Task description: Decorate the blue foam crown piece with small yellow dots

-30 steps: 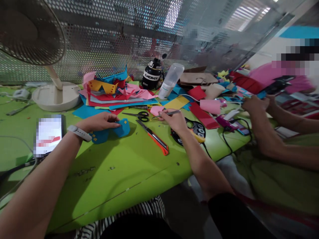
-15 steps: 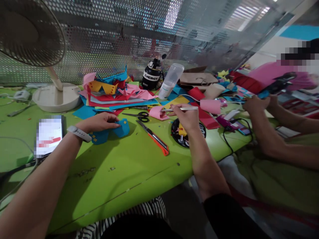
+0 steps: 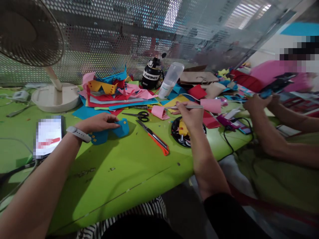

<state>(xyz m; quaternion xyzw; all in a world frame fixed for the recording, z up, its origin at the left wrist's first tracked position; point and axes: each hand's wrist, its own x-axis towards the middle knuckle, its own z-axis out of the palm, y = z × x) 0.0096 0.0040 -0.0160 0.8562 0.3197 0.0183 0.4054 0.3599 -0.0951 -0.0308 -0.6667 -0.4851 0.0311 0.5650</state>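
Note:
My left hand (image 3: 102, 122) pinches the upper edge of a blue paper cut-out (image 3: 121, 128) dotted with small yellow squares; the fingers cover its middle. In my right hand (image 3: 190, 114) is a pair of slim silver tweezers (image 3: 171, 107), held nearly level, tips pointing left. Close to those tips lies a curled pink paper strip (image 3: 159, 112). Below the right hand sits a round black dish (image 3: 176, 135) with a yellow object (image 3: 182, 127) in it, partly hidden by the wrist. Between my hands are black-handled scissors (image 3: 142, 116) and an orange box cutter (image 3: 158, 142).
A fan (image 3: 53, 96) and a phone (image 3: 48, 137) stand at left. Behind are a pile of coloured paper (image 3: 109, 101), a black bottle (image 3: 151, 74) and a tilted clear bottle (image 3: 170, 81). To the right lies a purple glue gun (image 3: 225, 122); another person's hands (image 3: 259, 103) work beyond it.
My right hand has drawn the tweezers a little to the right, away from the curled pink paper. My left hand stays almost still on the blue cut-out.

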